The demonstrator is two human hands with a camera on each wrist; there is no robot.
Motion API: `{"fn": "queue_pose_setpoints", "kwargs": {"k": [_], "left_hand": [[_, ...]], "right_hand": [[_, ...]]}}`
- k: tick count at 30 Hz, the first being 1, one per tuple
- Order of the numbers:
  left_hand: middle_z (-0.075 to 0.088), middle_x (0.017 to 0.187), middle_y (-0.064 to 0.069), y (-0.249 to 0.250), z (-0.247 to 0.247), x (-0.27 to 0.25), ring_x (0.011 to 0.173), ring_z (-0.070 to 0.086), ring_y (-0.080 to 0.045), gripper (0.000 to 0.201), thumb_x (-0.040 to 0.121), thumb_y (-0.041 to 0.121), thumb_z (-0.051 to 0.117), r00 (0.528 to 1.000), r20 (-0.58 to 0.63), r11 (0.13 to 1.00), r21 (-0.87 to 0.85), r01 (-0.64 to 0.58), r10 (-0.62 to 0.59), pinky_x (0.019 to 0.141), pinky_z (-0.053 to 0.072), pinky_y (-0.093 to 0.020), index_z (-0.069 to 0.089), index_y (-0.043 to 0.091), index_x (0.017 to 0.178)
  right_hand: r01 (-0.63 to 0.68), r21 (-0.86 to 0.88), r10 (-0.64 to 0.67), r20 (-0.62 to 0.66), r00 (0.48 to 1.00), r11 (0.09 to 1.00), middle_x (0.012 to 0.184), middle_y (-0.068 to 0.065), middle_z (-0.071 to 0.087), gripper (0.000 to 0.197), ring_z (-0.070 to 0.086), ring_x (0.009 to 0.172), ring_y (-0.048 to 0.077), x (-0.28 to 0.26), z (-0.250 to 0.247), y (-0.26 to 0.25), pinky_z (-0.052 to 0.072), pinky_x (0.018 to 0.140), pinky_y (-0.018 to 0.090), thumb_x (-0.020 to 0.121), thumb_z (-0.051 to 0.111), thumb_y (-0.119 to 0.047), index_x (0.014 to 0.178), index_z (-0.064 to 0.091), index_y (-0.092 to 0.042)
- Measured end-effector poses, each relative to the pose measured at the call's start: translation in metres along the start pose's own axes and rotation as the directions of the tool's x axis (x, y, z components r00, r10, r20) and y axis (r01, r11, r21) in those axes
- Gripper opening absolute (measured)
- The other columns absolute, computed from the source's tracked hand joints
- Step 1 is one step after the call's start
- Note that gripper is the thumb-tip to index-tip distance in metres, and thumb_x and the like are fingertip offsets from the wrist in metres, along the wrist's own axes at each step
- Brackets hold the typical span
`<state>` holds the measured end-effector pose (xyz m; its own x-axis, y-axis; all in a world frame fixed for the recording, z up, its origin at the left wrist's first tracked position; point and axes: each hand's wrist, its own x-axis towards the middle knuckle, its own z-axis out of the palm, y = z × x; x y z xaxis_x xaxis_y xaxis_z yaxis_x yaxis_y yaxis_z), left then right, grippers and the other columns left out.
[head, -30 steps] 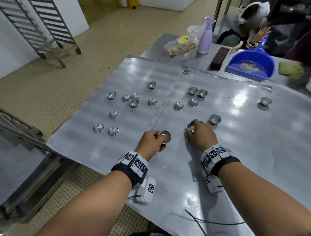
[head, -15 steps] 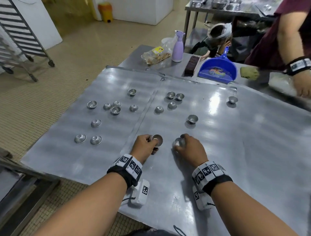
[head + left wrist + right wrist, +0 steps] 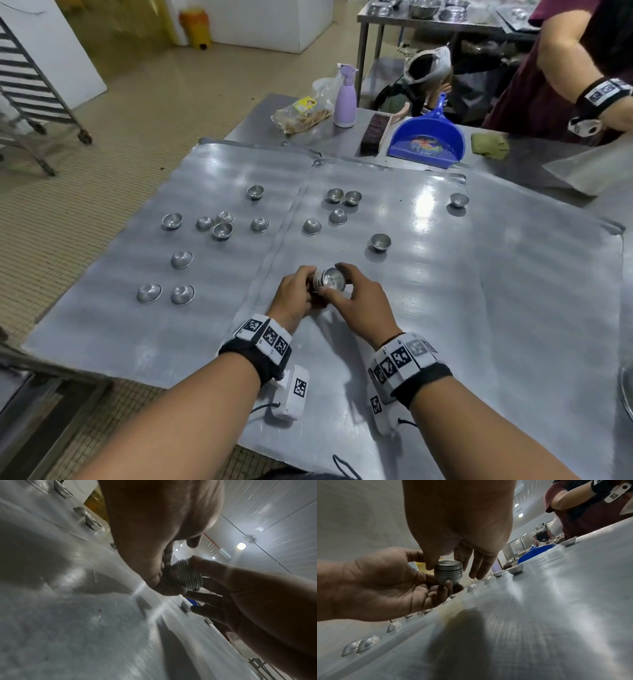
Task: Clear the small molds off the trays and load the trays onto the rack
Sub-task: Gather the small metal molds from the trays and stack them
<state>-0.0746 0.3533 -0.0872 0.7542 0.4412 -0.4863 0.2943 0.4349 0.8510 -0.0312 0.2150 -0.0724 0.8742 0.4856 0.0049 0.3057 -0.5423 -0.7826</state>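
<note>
Stack of nested molds point(image 3: 328, 281), held off the tray point(image 3: 445, 308) between my two hands. My left hand point(image 3: 295, 297) cups its base with curled fingers; my right hand point(image 3: 356, 303) pinches the rim from above. Stack's axis tilts away from me. Nearest loose mold point(image 3: 380, 242): ahead and to the right, closer to my right hand, I judge.

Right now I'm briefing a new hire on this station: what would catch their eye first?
Probably the nested stack of small molds held between the left hand and right hand, above the near middle of the trays. Next, the loose molds scattered across both trays, and the blue dustpan beyond.
</note>
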Motion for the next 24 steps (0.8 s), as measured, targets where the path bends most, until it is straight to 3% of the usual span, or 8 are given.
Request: {"fn": "queue_pose_setpoints", "kwargs": {"k": [6,9,12,16,24], "left_hand": [[0.061,0.072,-0.014,-0.001,0.001,0.009,0.064,0.06,-0.026,0.033,0.097,0.028,0.054,0.999,-0.023,0.999,-0.049,0.022,-0.023,0.055,0.051,-0.028,0.067,0.009,0.074],[0.064,0.073,-0.015,-0.004,-0.005,0.016,0.062,0.062,-0.025,0.027,0.095,0.027,0.06,0.999,-0.034,0.998,-0.048,0.031,-0.032,0.06,0.051,-0.031,0.07,0.007,0.081],[0.063,0.074,-0.02,-0.009,-0.01,0.023,0.06,0.061,-0.025,0.022,0.09,0.02,0.07,0.999,-0.052,0.999,0.041,-0.006,0.009,0.057,0.049,-0.03,0.069,-0.002,0.089],[0.065,0.075,-0.018,-0.015,-0.012,0.032,0.059,0.064,-0.024,0.015,0.086,0.007,0.067,0.994,-0.088,0.984,0.174,-0.04,0.057,0.057,0.05,-0.03,0.07,-0.006,0.092],[0.066,0.074,-0.018,-0.016,-0.012,0.04,0.055,0.064,-0.021,0.01,0.088,0.005,0.064,0.995,-0.062,0.973,0.224,-0.058,0.073,0.059,0.052,-0.032,0.069,-0.003,0.089]], "right_hand": [[-0.003,-0.002,0.003,0.058,0.998,1.0,0.127,-0.003,0.067,0.065,0.062,0.114,0.016,0.01,0.006,0.006,0.05,0.095,0.036,0.082,0.07,-0.055,0.138,0.051,-0.028],[-0.02,0.009,0.019,0.065,0.998,1.0,0.136,-0.007,0.06,0.062,0.059,0.119,0.013,0.018,0.0,0.019,0.049,0.099,0.037,0.087,0.063,-0.057,0.14,0.051,-0.026],[-0.085,-0.1,0.081,-0.042,0.996,0.991,0.133,-0.001,0.061,0.047,0.059,0.118,0.02,0.039,-0.013,0.04,0.049,0.097,0.04,0.092,0.059,-0.049,0.132,0.057,-0.024],[-0.164,-0.24,0.142,-0.109,0.984,0.957,0.134,0.009,0.053,0.036,0.051,0.12,0.031,0.077,-0.037,0.056,0.046,0.089,0.039,0.093,0.058,-0.035,0.126,0.059,-0.02],[-0.222,-0.468,0.252,0.002,0.968,0.855,0.157,0.009,0.029,0.034,0.033,0.138,0.034,0.118,-0.049,0.068,0.044,0.099,0.046,0.096,0.053,-0.033,0.128,0.061,-0.027]]}}
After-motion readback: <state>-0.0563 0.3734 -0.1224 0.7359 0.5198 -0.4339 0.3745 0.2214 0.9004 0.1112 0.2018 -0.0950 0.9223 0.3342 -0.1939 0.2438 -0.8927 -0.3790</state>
